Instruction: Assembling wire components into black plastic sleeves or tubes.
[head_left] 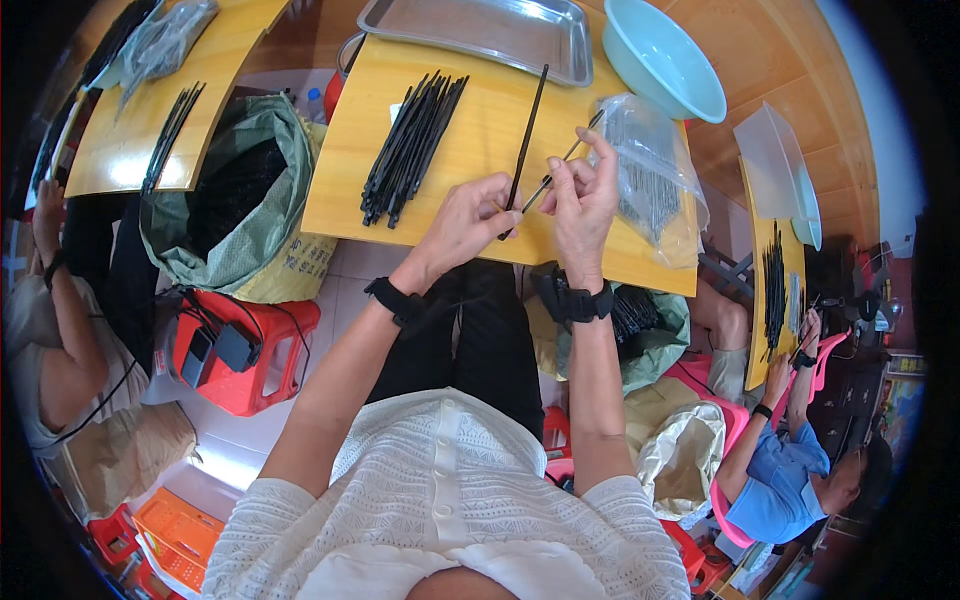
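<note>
Over the near edge of the yellow table (340,190), my left hand (465,215) is closed in a pinch on the lower part of a long, thin black stick (530,120), which slants up and away. Close by on its right, my right hand (580,205) pinches a thin greyish rod (572,152). This rod runs obliquely between the fingers, its lower end near the black stick's base; whether they touch I cannot tell. Left of my hands lies a pile of similar black sticks (415,145). A clear plastic bag (640,170) of thin grey rods rests right of my right hand.
A metal tray (480,38) and a pale blue basin (665,60) line the table's far side. Below left stand an open green sack (290,135) and a red stool (245,385) carrying dark devices. People work at tables on both sides; one wears a blue shirt (780,490).
</note>
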